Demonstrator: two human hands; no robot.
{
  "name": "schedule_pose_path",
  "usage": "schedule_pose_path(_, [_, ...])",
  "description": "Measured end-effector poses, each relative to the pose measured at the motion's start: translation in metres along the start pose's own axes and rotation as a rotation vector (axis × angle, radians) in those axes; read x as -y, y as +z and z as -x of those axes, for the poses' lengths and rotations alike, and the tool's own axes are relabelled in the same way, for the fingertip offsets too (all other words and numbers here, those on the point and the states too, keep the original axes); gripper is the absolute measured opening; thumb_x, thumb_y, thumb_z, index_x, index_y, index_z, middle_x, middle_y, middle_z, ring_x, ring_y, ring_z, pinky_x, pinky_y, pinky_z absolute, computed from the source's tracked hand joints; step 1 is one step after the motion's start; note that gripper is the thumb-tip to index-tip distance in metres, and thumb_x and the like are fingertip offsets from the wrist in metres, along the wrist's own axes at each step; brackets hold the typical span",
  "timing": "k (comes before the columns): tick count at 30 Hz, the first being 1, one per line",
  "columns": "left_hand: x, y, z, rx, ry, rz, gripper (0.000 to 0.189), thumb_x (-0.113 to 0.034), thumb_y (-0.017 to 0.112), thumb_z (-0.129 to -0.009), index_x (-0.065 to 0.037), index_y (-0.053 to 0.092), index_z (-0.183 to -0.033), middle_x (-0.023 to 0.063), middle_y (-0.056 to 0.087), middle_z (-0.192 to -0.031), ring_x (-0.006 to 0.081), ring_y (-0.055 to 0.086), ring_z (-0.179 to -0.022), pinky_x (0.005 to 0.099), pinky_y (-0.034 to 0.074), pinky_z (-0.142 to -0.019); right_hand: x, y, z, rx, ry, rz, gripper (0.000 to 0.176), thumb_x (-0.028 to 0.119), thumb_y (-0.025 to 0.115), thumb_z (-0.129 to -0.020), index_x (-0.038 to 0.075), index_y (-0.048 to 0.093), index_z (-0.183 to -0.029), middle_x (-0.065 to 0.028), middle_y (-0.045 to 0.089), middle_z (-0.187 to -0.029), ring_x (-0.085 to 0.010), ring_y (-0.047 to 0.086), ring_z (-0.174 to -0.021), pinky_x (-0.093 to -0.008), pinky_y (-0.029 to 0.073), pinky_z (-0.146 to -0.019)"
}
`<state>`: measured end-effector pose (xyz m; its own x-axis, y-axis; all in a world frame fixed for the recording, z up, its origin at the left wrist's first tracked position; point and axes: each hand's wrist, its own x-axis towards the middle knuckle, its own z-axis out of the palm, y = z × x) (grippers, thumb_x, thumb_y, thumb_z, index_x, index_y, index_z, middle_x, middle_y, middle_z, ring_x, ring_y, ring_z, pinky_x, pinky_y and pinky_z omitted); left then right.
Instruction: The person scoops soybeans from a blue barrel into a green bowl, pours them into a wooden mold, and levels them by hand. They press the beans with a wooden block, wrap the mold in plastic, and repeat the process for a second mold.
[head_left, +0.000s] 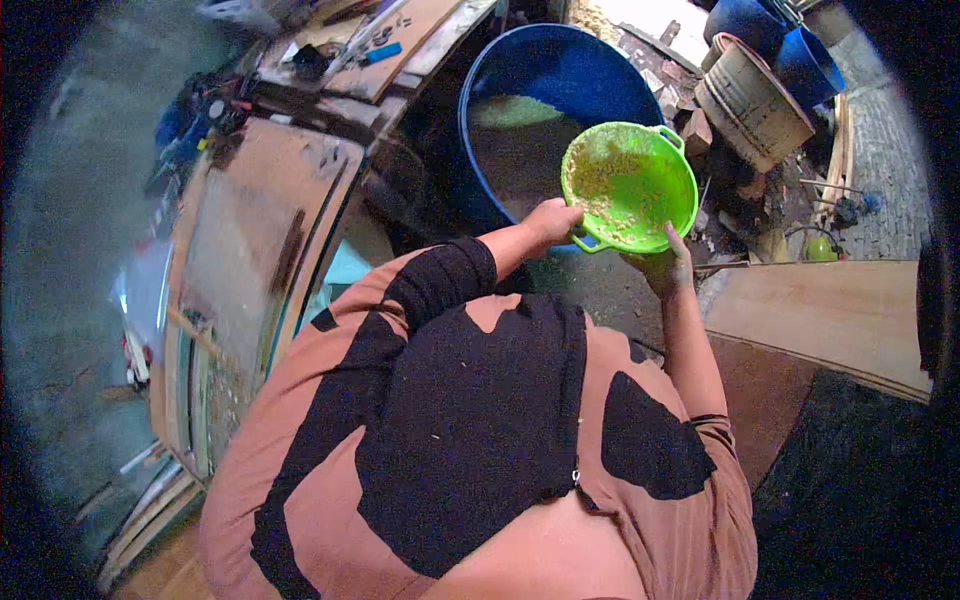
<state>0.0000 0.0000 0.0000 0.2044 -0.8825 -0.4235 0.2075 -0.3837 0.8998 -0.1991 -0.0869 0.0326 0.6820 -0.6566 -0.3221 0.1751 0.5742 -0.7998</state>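
A bright green plastic colander (650,185) with two loop handles is held tilted, its inside facing me; I cannot make out its holes. Pale flakes like wood shavings (600,190) cling to its left side and bottom. My left hand (552,222) is closed on the handle at the near left. My right hand (665,265) supports the near right side from below, thumb over the rim. Behind and left of the colander stands a large blue tub (468,110), with pale powdery material (515,112) inside against its far wall.
On the left is a wooden workbench (300,150) cluttered with tools and boards. A dented beige drum (755,105) leans at the back right near blue containers (810,65). A plywood sheet (820,315) lies at the right. Debris (680,90) covers the floor behind the tub.
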Motion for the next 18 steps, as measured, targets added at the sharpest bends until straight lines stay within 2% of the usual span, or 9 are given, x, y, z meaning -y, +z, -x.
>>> schedule_pose_path(2, [0.028,0.006,-0.018,0.076,0.008,0.013,0.025,-0.023,0.047,-0.073,-0.008,0.059,-0.089,0.0128,0.060,-0.083,0.0278,0.058,-0.069,0.0345,0.043,-0.058,-0.008,-0.020,0.005,-0.085,0.061,0.016,0.061,0.043,0.051,-0.073,0.012,0.032,-0.122,-0.0109,0.042,-0.118,-0.0286,0.043,-0.104,-0.0484,0.036,-0.082])
schedule_pose_path(3, [0.117,-0.033,-0.013,0.099,0.471,-0.470,0.024,-0.023,0.048,-0.069,-0.006,0.059,-0.082,0.0147,0.059,-0.075,0.0282,0.058,-0.067,0.0352,0.044,-0.057,-0.058,-0.007,0.019,-0.134,0.204,-0.060,0.061,0.043,0.051,-0.073,0.012,0.032,-0.122,-0.0109,0.042,-0.118,-0.0286,0.043,-0.104,-0.0484,0.036,-0.082])
schedule_pose_path(4, [0.099,0.033,-0.005,0.092,0.230,-0.411,0.025,-0.025,0.051,-0.070,-0.005,0.058,-0.084,0.0151,0.058,-0.080,0.0248,0.056,-0.072,0.0333,0.044,-0.063,-0.018,-0.040,0.040,-0.258,0.285,0.044,0.059,0.041,0.051,-0.074,0.010,0.033,-0.120,-0.0117,0.042,-0.117,-0.0282,0.044,-0.103,-0.0479,0.037,-0.081])
schedule_pose_path(5, [0.039,0.012,-0.016,0.049,0.046,-0.511,0.027,-0.026,0.055,-0.070,-0.004,0.058,-0.087,0.0156,0.057,-0.084,0.0213,0.055,-0.077,0.0314,0.044,-0.069,0.000,-0.041,0.000,-0.270,0.262,0.055,0.057,0.039,0.050,-0.074,0.008,0.035,-0.119,-0.0126,0.042,-0.117,-0.0277,0.045,-0.102,-0.0473,0.038,-0.080])
schedule_pose_path(7, [0.024,-0.046,-0.057,-0.249,0.198,-0.823,0.032,-0.027,0.058,-0.065,-0.008,0.056,-0.090,0.0196,0.049,-0.105,0.0271,0.049,-0.094,0.0383,0.040,-0.078,-0.015,-0.064,-0.074,-0.277,0.259,0.062,0.063,0.035,0.056,-0.072,0.005,0.030,-0.120,-0.0157,0.044,-0.113,-0.0279,0.048,-0.097,-0.0451,0.039,-0.079])
schedule_pose_path(9, [0.014,-0.082,-0.086,-0.728,0.219,-1.121,0.045,-0.025,0.059,-0.060,-0.008,0.049,-0.101,0.0196,0.033,-0.122,0.0307,0.038,-0.108,0.0437,0.035,-0.084,-0.034,-0.105,-0.133,-0.362,-0.063,0.609,0.089,0.035,0.066,-0.063,0.007,0.012,-0.127,-0.0165,0.045,-0.109,-0.0288,0.046,-0.098,-0.0366,0.041,-0.077])
schedule_pose_path(11, [0.005,-0.118,-0.112,-0.866,-0.020,-1.098,0.057,-0.021,0.056,-0.062,-0.005,0.035,-0.113,0.0152,0.022,-0.130,0.0333,0.030,-0.116,0.0487,0.026,-0.092,-0.052,-0.139,-0.179,-0.431,-0.089,0.952,0.104,0.041,0.070,-0.054,0.007,0.006,-0.129,-0.0216,0.045,-0.108,-0.0310,0.046,-0.099,-0.0339,0.040,-0.080])
schedule_pose_path(13, [0.020,-0.155,-0.132,-0.887,-0.050,-1.018,0.060,-0.020,0.055,-0.065,-0.008,0.031,-0.118,0.0171,0.030,-0.125,0.0337,0.038,-0.110,0.0469,0.032,-0.088,-0.028,-0.086,-0.196,-0.572,0.295,1.375,0.116,0.043,0.072,-0.045,0.010,0.001,-0.130,-0.0293,0.039,-0.111,-0.0361,0.044,-0.100,-0.0381,0.038,-0.084])
schedule_pose_path(18, [0.033,-0.173,-0.149,-0.876,-0.072,-1.005,0.049,-0.009,0.047,-0.073,-0.010,0.030,-0.119,0.0192,0.049,-0.104,0.0360,0.053,-0.085,0.0424,0.044,-0.072,-0.070,-0.097,-0.289,-0.287,0.216,1.906,0.108,0.032,0.074,-0.049,0.022,0.004,-0.131,-0.0260,0.036,-0.110,-0.0397,0.044,-0.097,-0.0412,0.041,-0.080])
